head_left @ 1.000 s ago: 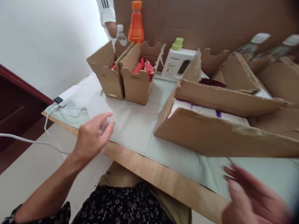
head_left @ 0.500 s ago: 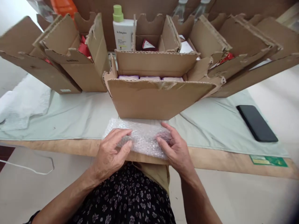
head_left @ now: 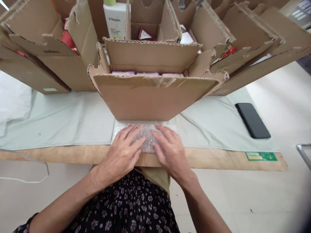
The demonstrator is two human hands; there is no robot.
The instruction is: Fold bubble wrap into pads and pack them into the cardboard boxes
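A flat piece of clear bubble wrap point(head_left: 147, 144) lies on the cloth at the table's front edge. My left hand point(head_left: 126, 147) rests on its left part, palm down with the fingers stretched out. On the right part lies my right hand point(head_left: 168, 147), its fingers also extended over the wrap. Both hands are open, with the crinkled middle of the sheet showing between them. Just behind the wrap stands an open cardboard box point(head_left: 153, 97) with purple-edged packs point(head_left: 147, 74) inside, only their tops visible.
More open cardboard boxes point(head_left: 65, 72) stand left, right and behind. A white bottle point(head_left: 116, 21) is at the back. A black phone point(head_left: 253, 120) and a green card point(head_left: 261, 156) lie to the right. White wrap point(head_left: 14, 97) is heaped at far left.
My hands have flattened onto the bubble wrap, fingers now stretched over it instead of curled at its sides. The view has shifted, so the boxes appear higher and further left.
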